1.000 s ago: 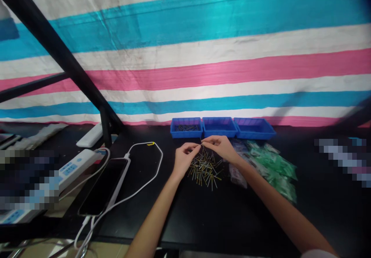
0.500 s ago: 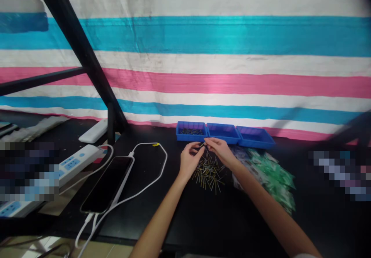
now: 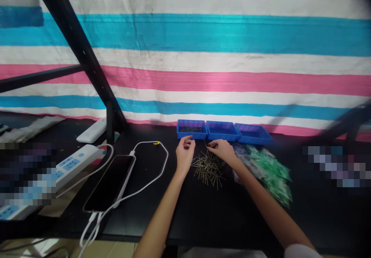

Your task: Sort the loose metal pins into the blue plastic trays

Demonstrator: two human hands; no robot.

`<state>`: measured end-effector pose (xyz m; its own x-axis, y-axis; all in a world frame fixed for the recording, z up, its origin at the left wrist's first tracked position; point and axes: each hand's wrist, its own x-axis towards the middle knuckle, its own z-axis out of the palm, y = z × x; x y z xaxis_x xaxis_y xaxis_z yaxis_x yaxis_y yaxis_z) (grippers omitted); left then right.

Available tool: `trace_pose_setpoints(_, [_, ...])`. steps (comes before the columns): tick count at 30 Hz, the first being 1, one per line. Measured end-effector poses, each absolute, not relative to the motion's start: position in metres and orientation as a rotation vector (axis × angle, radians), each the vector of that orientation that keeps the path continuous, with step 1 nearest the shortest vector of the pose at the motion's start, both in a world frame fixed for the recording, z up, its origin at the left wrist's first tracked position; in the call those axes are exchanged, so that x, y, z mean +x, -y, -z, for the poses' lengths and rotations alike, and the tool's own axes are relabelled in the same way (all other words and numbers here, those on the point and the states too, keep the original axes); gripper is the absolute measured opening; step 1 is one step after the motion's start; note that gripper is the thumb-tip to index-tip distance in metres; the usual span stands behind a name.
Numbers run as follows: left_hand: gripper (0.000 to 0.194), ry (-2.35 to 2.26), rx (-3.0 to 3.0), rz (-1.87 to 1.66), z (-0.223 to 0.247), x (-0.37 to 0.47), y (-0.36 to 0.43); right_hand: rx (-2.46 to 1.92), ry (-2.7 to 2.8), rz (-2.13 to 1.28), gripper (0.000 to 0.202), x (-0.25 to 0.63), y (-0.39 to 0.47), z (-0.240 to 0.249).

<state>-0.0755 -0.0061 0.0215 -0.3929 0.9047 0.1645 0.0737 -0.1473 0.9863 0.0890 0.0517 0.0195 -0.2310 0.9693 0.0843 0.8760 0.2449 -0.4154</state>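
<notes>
A loose pile of long thin screws (image 3: 209,169), brassy and dark, lies on the black table between my forearms. My right hand (image 3: 223,151) is at the pile's far side, thumb and fingers pinched together on a thin screw (image 3: 205,143) that sticks up from the fingertips. To the left, my left hand (image 3: 185,151) hovers near the front of a blue tray (image 3: 191,136), its fingers loosely curved and apart from the thumb. Nothing shows between them. Several dark screws lie inside that tray.
Two more blue trays, a middle tray (image 3: 222,136) and a right tray (image 3: 253,139), stand beside it. Green and clear plastic packets (image 3: 269,173) lie by my right forearm. At left are a phone (image 3: 110,182), a white cable (image 3: 145,190), a power strip (image 3: 75,163) and a black frame post (image 3: 84,57).
My hands were together over the top of the pile. Now they are apart: the left has moved left, and the right has shifted slightly right with a screw in its fingertips.
</notes>
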Motion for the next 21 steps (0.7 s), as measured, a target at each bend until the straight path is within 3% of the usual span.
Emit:
trace_pose_setpoints(6, [0.024, -1.454, 1.188, -1.580, -0.019, -0.073, 0.007, -1.764, 2.190, -0.468, 0.018, 0.090, -0.048, -0.018])
trace_pose_setpoints(11, [0.025, -1.463, 1.227, -1.555, -0.015, -0.071, 0.005, -1.617, 2.156, -0.576, 0.027, 0.088, -0.048, -0.019])
trace_pose_setpoints(21, [0.030, -1.340, 1.493, -1.404, -0.007, -0.070, 0.005, -1.087, 1.746, -1.160, 0.026, 0.075, -0.035, -0.041])
